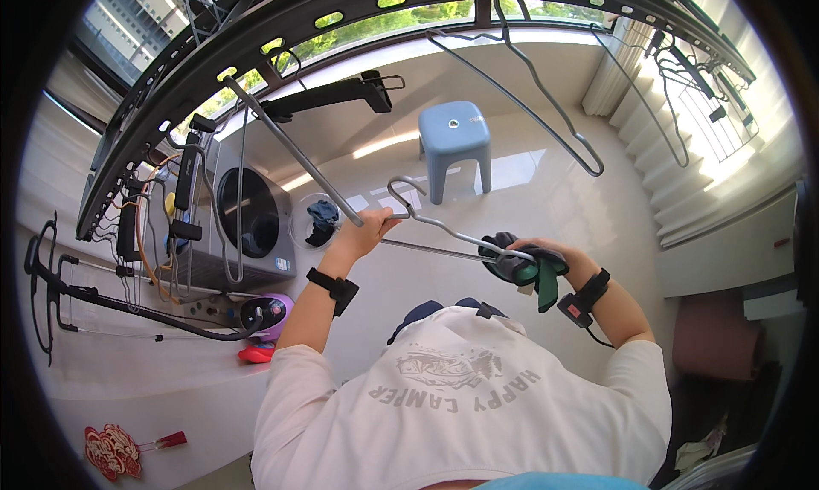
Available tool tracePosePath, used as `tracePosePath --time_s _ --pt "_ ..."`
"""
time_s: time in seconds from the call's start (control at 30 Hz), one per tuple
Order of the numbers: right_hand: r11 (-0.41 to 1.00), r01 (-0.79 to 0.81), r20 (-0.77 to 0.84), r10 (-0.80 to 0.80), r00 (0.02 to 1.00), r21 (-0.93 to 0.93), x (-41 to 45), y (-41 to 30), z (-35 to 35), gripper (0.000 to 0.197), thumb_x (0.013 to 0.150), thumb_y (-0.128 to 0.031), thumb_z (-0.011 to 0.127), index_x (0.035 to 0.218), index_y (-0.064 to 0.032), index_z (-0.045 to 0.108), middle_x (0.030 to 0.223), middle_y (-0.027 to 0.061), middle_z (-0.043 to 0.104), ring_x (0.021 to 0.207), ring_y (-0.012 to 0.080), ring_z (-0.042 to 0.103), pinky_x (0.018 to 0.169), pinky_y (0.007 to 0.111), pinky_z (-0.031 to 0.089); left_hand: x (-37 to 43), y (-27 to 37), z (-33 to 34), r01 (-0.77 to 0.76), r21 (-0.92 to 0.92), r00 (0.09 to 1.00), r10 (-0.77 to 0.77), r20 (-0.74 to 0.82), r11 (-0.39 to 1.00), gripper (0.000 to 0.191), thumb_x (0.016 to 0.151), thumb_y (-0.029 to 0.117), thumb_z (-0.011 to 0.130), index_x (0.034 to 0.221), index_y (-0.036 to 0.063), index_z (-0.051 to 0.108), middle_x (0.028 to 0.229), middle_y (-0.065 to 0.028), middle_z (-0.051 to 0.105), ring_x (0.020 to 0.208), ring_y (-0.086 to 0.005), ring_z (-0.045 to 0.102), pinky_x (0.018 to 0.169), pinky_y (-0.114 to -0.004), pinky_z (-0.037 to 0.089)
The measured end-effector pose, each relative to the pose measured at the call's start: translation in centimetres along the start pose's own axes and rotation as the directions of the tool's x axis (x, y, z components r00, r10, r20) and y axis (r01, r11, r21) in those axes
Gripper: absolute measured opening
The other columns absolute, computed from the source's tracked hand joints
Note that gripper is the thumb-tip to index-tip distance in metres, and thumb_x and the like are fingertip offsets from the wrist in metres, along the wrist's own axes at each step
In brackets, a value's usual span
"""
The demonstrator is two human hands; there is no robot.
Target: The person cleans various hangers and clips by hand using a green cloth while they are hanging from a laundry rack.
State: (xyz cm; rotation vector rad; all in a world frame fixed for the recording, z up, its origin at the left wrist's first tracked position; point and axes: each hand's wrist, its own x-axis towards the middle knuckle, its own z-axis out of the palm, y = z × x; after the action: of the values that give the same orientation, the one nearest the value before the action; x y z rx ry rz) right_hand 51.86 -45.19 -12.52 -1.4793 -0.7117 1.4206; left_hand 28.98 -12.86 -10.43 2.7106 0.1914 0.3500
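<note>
My left hand (366, 234) grips the left end of a grey metal clothes hanger (448, 229), just below its hook. Bunched dark grey and green cloth (545, 274) is in my right hand (544, 245), lying around the hanger's right end. How far the cloth is on the hanger, I cannot tell. A long metal pole (294, 154) slants down from the drying rack and its lower end meets my left hand; whether the hand holds it too is unclear.
Overhead runs a black drying rack (358, 10) with several hangers, one large empty hanger (550, 100) hanging ahead. A blue plastic stool (453, 128) stands below. To the left are a front-loading washing machine (246, 212) and a basin with dark clothes (322, 215).
</note>
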Motion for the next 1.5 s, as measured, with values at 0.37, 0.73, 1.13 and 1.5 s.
tracePosePath --time_s 0.37,0.73,1.13,1.5 --pt "0.661 0.398 -0.189 -0.633 0.751 -0.636 6.9 -2.6 4.9 0.030 0.084 -0.022 0.057 0.104 0.0008 0.059 0.093 0.0135 0.064 0.088 0.0294 0.059 0.079 0.037 0.045 -0.3 3.9 0.6 0.244 -0.148 0.958 -0.215 0.187 0.958 0.045 0.088 0.047 0.055 0.075 0.0050 0.064 0.068 -0.0168 0.061 0.065 -0.0352 0.059 0.056 -0.041 0.044" --pt "0.191 0.204 0.016 -0.692 0.721 -0.960 7.4 -1.7 3.6 0.028 0.076 -0.022 0.068 0.097 -0.0089 0.055 0.083 0.0070 0.059 0.081 0.0309 0.058 0.070 0.040 0.048 -4.0 3.9 -1.3 0.393 -0.236 0.919 -0.388 0.070 0.889 0.052 0.089 0.051 0.054 0.067 0.0037 0.059 0.057 -0.0157 0.053 0.053 -0.0314 0.050 0.050 -0.039 0.038" --pt "0.864 0.264 -0.529 -0.477 0.702 -0.428 7.9 2.7 -0.6 0.031 0.088 -0.016 0.064 0.115 -0.0013 0.058 0.093 0.0152 0.068 0.086 0.0213 0.065 0.079 0.032 0.050 -6.5 3.2 1.7 0.467 -0.387 0.867 -0.498 0.023 0.795 0.056 0.092 0.049 0.053 0.065 0.0000 0.052 0.050 -0.0060 0.040 0.050 -0.0138 0.036 0.048 -0.032 0.033" --pt "0.746 0.353 -0.628 -0.666 0.402 -0.565 7.5 -3.6 4.8 0.021 0.086 -0.015 0.063 0.101 -0.0016 0.060 0.102 0.0159 0.061 0.102 0.0328 0.055 0.085 0.035 0.044 -6.8 3.3 1.2 0.551 0.031 0.832 -0.546 -0.094 0.834 0.051 0.089 0.052 0.052 0.069 0.0066 0.063 0.061 -0.0147 0.060 0.057 -0.0351 0.058 0.050 -0.043 0.045"
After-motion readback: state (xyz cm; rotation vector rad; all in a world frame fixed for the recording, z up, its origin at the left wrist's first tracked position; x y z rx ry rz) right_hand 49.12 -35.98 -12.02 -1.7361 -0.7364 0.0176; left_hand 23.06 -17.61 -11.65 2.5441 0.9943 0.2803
